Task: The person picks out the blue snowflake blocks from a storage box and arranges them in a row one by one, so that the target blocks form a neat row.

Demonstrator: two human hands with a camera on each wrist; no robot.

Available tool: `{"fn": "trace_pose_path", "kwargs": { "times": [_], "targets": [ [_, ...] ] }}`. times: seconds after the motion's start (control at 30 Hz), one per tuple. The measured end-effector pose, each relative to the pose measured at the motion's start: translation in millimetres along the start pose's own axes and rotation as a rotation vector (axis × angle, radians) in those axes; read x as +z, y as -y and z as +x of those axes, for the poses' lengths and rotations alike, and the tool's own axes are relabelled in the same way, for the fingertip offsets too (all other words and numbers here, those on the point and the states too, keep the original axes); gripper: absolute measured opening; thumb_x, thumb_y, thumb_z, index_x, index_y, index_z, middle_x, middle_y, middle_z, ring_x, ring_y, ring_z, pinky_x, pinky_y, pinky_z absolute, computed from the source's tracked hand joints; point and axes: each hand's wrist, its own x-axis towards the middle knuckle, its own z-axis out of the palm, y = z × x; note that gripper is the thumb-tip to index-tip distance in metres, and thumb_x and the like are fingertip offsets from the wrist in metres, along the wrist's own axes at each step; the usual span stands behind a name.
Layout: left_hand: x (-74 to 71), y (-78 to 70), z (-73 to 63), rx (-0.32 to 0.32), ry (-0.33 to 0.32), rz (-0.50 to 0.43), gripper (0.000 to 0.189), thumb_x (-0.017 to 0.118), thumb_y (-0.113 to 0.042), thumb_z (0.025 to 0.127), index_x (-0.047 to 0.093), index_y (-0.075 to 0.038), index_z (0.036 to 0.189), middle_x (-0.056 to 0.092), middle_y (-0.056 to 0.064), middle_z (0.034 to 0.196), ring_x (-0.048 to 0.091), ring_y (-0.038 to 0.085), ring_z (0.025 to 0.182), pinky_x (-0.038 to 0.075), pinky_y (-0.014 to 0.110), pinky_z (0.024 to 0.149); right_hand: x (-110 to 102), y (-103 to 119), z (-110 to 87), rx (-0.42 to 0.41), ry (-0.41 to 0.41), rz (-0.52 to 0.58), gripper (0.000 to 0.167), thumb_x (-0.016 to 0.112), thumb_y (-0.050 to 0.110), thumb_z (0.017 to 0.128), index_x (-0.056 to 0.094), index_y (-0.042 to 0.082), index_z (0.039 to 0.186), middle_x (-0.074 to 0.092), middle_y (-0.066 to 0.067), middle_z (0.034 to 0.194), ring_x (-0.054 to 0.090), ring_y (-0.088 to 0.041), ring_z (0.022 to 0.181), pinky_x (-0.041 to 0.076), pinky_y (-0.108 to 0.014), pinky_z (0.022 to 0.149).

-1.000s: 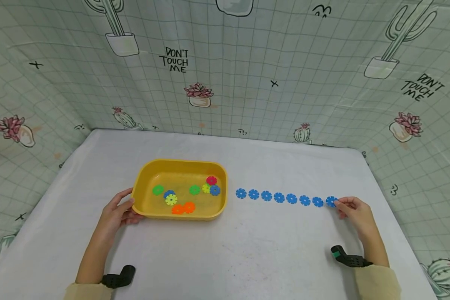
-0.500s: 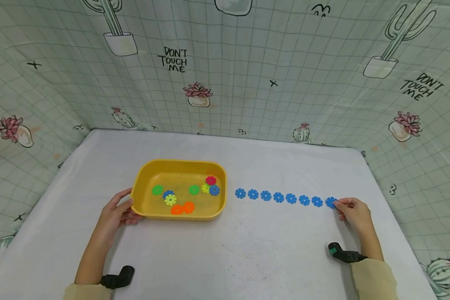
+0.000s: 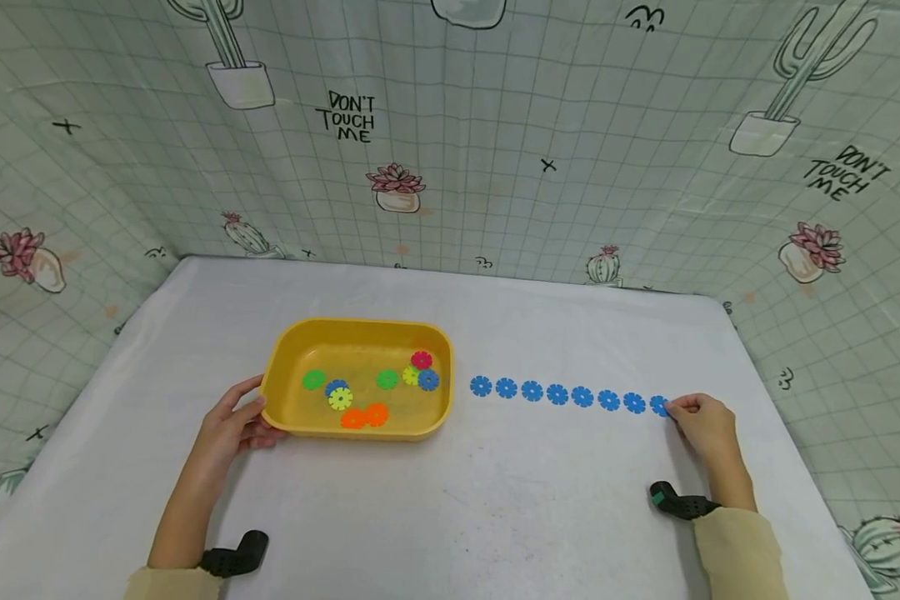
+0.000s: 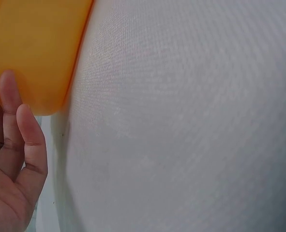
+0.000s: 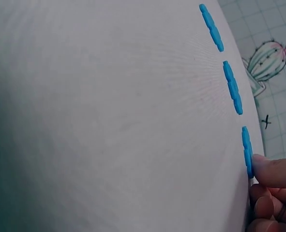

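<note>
In the head view, a row of several blue flower-shaped plastic discs [image 3: 557, 395] lies flat on the white table. My right hand [image 3: 707, 429] pinches the edge of the rightmost blue disc [image 3: 657, 406]. The right wrist view shows the thumb against this disc [image 5: 248, 152], the other fingers curled beside it. At the left, my left hand [image 3: 228, 423] grips the left end of a yellow tray [image 3: 352, 342], thumb at the rim. From the left wrist view, its fingers [image 4: 31, 130] are by the tray's outer wall [image 4: 36, 53].
Inside the tray lie several discs, among them green [image 3: 387, 379], orange [image 3: 377, 414], red [image 3: 422, 360], yellow [image 3: 341, 399] and blue [image 3: 428, 380] ones. A cactus-printed cloth [image 3: 480, 200] rises behind the table [image 3: 495, 517]. Black cameras are strapped to both wrists.
My right hand has shifted slightly left, bringing the rightmost blue disc a little closer to its neighbour. The left hand and tray hold their place.
</note>
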Motion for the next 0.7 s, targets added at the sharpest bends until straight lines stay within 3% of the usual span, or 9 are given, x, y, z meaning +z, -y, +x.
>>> {"fn": "trace_pose_path", "kwargs": {
  "times": [0.27, 0.47, 0.57, 0.7],
  "targets": [
    [-0.4, 2.5, 0.3, 0.017, -0.002, -0.006, 0.051, 0.041, -0.030, 0.100, 0.027, -0.008, 0.144, 0.065, -0.015, 0.069, 0.066, 0.005, 0.067, 0.053, 0.019, 0.065, -1, 3, -0.8, 0.022, 0.005, 0.028, 0.032, 0.054, 0.023, 0.093, 0.055, -0.008, 0.103, 0.057, -0.010, 0.077, 0.050, -0.016, 0.066, 0.040, -0.021, 0.052],
    [-0.9, 6.7, 2.1, 0.039, -0.008, -0.037, 0.052, 0.044, -0.033, 0.098, 0.031, -0.009, 0.142, 0.066, -0.012, 0.070, 0.067, 0.007, 0.067, 0.053, 0.020, 0.064, 0, 7, -3.0, 0.067, -0.003, 0.186, 0.044, 0.048, 0.035, 0.095, 0.050, -0.005, 0.115, 0.058, -0.004, 0.077, 0.052, -0.008, 0.058, 0.046, -0.019, 0.048],
    [-2.8, 10.8, 4.8, 0.045, 0.005, -0.054, 0.053, 0.047, -0.037, 0.096, 0.033, -0.012, 0.141, 0.067, -0.012, 0.071, 0.068, 0.006, 0.068, 0.053, 0.019, 0.064, 10, 2, 6.9, 0.011, -0.028, 0.212, 0.053, 0.046, 0.046, 0.093, 0.051, -0.002, 0.116, 0.059, -0.004, 0.081, 0.054, -0.008, 0.058, 0.046, -0.017, 0.048],
    [-4.0, 13.6, 6.4, 0.056, 0.016, -0.066, 0.053, 0.049, -0.039, 0.095, 0.036, -0.014, 0.140, 0.068, -0.010, 0.072, 0.069, 0.007, 0.069, 0.053, 0.019, 0.064, 35, -10, 29.7, -0.145, -0.067, 0.191, 0.060, 0.044, 0.060, 0.088, 0.054, 0.006, 0.113, 0.062, -0.006, 0.088, 0.059, -0.009, 0.061, 0.050, -0.019, 0.052]
  ]
}}
